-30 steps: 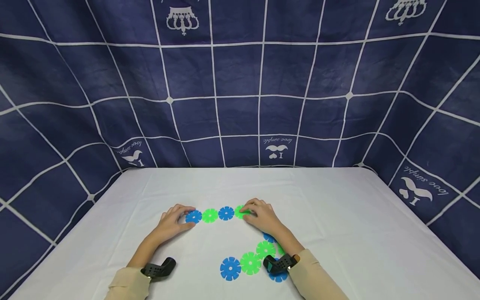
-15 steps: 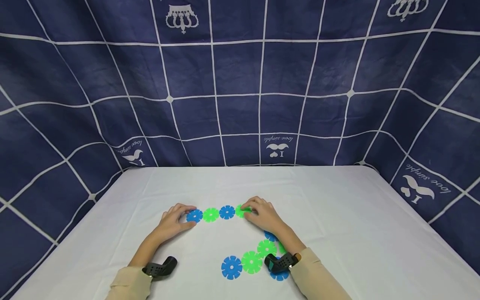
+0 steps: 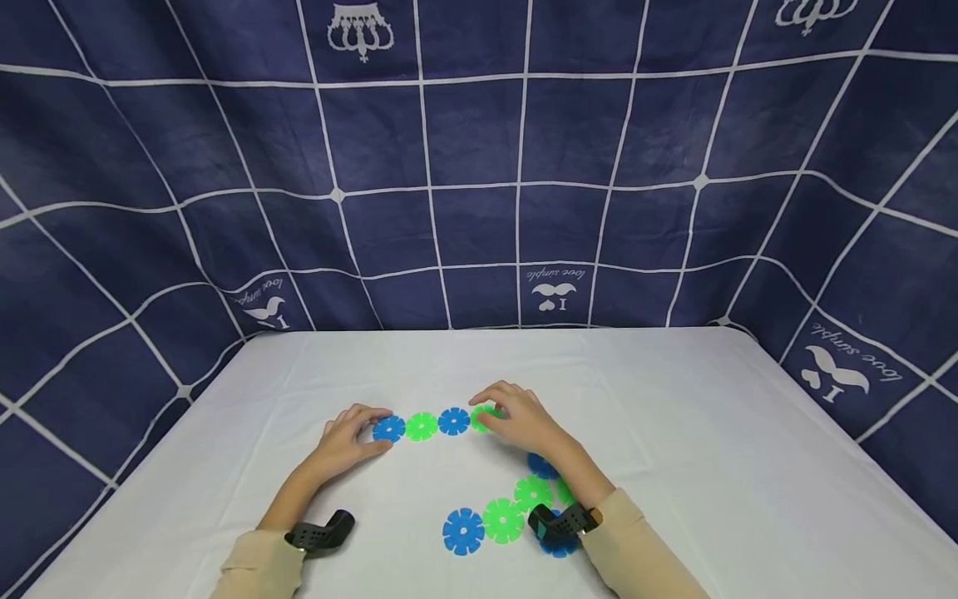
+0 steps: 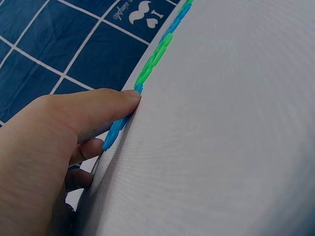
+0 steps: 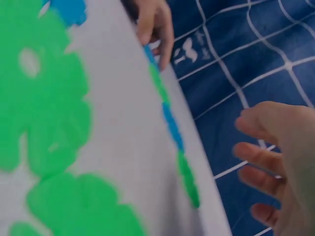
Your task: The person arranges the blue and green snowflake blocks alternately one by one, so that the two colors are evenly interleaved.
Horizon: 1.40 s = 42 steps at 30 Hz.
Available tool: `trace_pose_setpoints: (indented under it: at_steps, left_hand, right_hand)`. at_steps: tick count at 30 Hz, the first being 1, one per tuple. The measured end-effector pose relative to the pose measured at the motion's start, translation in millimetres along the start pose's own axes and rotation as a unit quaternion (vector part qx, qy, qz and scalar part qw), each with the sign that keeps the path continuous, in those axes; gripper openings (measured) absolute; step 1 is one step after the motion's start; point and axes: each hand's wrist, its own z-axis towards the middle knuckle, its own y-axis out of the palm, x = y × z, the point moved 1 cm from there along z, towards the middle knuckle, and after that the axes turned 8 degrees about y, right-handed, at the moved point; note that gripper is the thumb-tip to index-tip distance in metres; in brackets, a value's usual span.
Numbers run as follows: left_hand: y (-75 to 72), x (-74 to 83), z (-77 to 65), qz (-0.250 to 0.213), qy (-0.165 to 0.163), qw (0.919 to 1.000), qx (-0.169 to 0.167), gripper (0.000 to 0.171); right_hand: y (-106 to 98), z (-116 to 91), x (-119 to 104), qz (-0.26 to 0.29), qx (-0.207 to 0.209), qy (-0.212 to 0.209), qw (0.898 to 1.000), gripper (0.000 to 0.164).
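Note:
A row of flat, notched plastic snowflake discs lies across the table, alternating blue and green. My left hand (image 3: 346, 441) pinches the blue disc (image 3: 389, 429) at the row's left end, thumb on its near edge (image 4: 115, 132) and fingers at the far side. A green disc (image 3: 422, 426) and another blue disc (image 3: 453, 421) follow to the right. At the right end, my right hand (image 3: 524, 420) hovers around the last green disc (image 3: 479, 416), partly covering it in the head view. In the right wrist view its fingers are parted and stand apart from that green disc (image 5: 188, 179).
Nearer the person, a curved group of discs includes a blue disc (image 3: 463, 531), a green disc (image 3: 503, 521) and a second green disc (image 3: 534, 493). The right forearm and its wrist camera (image 3: 554, 524) partly hide several others. A blue checked curtain (image 3: 479, 225) stands behind the white table (image 3: 644, 399).
My right hand has let go of the end green disc and lifted, its fingers spreading a little. The left hand keeps its hold; the row looks unmoved.

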Motion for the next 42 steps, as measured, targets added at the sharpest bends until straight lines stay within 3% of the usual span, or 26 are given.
trace_pose_setpoints:
  at_steps: [6,11,21,33,42]
  left_hand:
    - [0.3,-0.9,-1.4,0.0,-0.001,1.0,0.004,0.05]
    - [0.0,-1.5,-0.9,0.005,0.007,0.9999,0.01,0.049]
    - [0.9,-1.0,-0.3,0.002,0.008,0.9999,0.01,0.05]
    - [1.8,-1.6,-2.3,0.0,-0.002,1.0,0.003,0.05]
    - [1.1,-0.6,-0.5,-0.001,0.0,1.0,0.002,0.05]
  right_hand:
    - [-13,-15,-16,-0.019,-0.076,-0.022,0.997,0.025]
    - [-15,-34,-18,-0.051,-0.102,-0.031,0.993,0.024]
    - [8,-64,-19,-0.061,-0.149,-0.071,0.984,0.022]
    - [34,-80,-11,-0.066,-0.14,-0.133,0.979,0.037]
    - [35,-79,-8,-0.055,-0.146,-0.114,0.981,0.036]
